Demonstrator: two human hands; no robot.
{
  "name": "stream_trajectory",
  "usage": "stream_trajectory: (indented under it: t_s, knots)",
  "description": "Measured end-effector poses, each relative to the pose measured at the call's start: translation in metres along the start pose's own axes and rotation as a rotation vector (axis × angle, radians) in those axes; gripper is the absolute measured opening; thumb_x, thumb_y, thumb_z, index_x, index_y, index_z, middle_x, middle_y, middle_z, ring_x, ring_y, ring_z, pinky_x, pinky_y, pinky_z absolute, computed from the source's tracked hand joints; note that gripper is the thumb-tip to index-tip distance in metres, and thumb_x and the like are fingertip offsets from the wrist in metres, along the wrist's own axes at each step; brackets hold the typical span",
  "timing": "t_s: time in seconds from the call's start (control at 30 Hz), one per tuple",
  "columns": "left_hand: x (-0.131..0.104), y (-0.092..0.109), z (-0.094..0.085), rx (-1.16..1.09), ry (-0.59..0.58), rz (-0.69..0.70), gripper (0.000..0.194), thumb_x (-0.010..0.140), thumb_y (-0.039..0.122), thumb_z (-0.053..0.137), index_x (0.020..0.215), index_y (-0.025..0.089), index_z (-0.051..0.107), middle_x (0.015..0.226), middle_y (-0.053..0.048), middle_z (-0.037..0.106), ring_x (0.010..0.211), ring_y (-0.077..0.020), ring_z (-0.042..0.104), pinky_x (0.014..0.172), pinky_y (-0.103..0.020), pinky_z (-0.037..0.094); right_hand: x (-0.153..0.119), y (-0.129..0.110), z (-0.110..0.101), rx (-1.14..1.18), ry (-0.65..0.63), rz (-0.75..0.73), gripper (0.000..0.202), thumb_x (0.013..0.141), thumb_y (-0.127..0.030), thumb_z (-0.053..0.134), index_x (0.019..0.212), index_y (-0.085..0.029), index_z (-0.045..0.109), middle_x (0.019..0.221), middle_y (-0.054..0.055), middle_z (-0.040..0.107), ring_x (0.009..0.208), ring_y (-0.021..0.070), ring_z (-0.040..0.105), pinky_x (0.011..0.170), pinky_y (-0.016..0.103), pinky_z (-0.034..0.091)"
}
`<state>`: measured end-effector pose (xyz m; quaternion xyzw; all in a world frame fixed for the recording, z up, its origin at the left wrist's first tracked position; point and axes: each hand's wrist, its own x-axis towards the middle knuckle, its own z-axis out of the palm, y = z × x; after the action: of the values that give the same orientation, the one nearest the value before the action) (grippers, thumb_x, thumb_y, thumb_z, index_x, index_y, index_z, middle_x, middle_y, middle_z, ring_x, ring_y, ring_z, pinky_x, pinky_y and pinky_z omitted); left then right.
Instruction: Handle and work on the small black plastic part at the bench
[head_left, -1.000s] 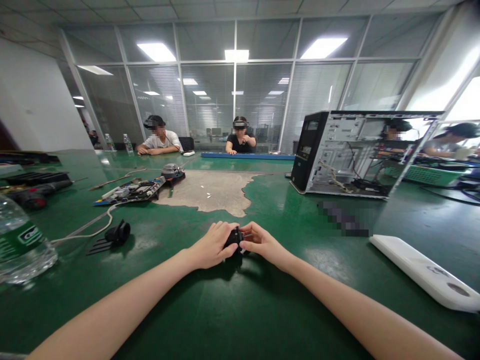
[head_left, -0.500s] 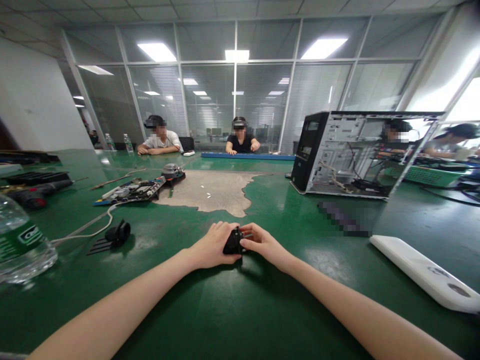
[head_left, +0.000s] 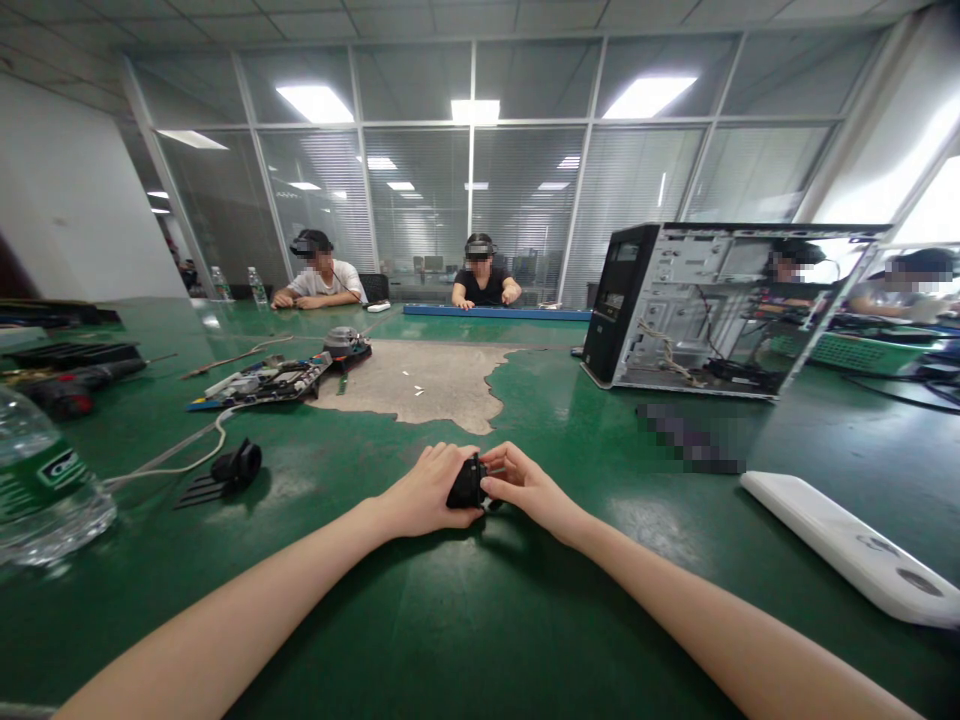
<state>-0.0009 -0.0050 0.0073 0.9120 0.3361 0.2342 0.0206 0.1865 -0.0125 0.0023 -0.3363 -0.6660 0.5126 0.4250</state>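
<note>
A small black plastic part (head_left: 466, 482) is held between my hands, a little above the green table. My left hand (head_left: 424, 490) wraps round its left side, thumb on the near face. From the right, my right hand (head_left: 526, 490) pinches its edge with thumb and fingertips. The part's far side is hidden by my fingers, and I cannot make out its exact kind. To the left on the table lies another black plastic piece (head_left: 237, 464) with a round opening and flat slats.
An open computer case (head_left: 637, 310) stands at the right, a white panel (head_left: 847, 545) nearer me. A circuit board (head_left: 262, 385) with a cable and a cooling fan (head_left: 346, 343) lie left of centre. A water bottle (head_left: 45, 480) is at the left edge. Several people sit beyond.
Both hands stay almost in the same place around the black part. Below my right fingertips, the lower edge of the part looks slightly turned.
</note>
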Motion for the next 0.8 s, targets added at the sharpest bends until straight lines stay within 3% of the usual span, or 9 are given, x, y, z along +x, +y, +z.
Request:
stream_trajectory:
  t_s: [0.13,0.3,0.53,0.8]
  knots:
    - [0.0,-0.001,0.0,0.008,0.0,0.002,0.063,0.068,0.039,0.061,0.119,0.019,0.031,0.106,-0.008,0.048,0.094,-0.0256,0.044,0.082,-0.04,0.035,-0.001,-0.002,0.0,0.023,-0.022,0.048,0.034,0.067,-0.037,0.066,0.092,-0.02,0.051,0.09,0.003,0.056,0.085,0.0162,0.055,0.075,0.033,0.044]
    - [-0.001,0.0,-0.001,0.028,-0.015,0.004,0.065,0.068,0.039,0.061,0.12,0.018,0.03,0.105,-0.008,0.048,0.093,-0.0253,0.044,0.081,-0.039,0.035,-0.004,-0.006,0.0,0.049,-0.078,-0.012,0.037,0.061,-0.029,0.072,0.087,-0.021,0.048,0.091,0.0,0.055,0.085,0.0149,0.054,0.076,0.031,0.042]
    - [0.0,0.0,0.0,0.031,-0.007,-0.003,0.064,0.068,0.04,0.061,0.12,0.017,0.031,0.105,-0.009,0.048,0.093,-0.0256,0.044,0.082,-0.04,0.035,-0.002,0.001,0.0,-0.004,-0.011,-0.006,0.029,0.071,-0.04,0.062,0.089,-0.021,0.049,0.086,0.001,0.056,0.081,0.0148,0.053,0.071,0.029,0.043]
    - [0.0,-0.001,0.0,0.029,-0.014,-0.001,0.063,0.068,0.041,0.06,0.12,0.018,0.031,0.105,-0.008,0.048,0.093,-0.0255,0.044,0.081,-0.04,0.035,-0.001,0.001,0.0,0.005,-0.058,0.005,0.034,0.068,-0.035,0.066,0.092,-0.02,0.049,0.09,0.001,0.054,0.085,0.0149,0.054,0.077,0.032,0.043]
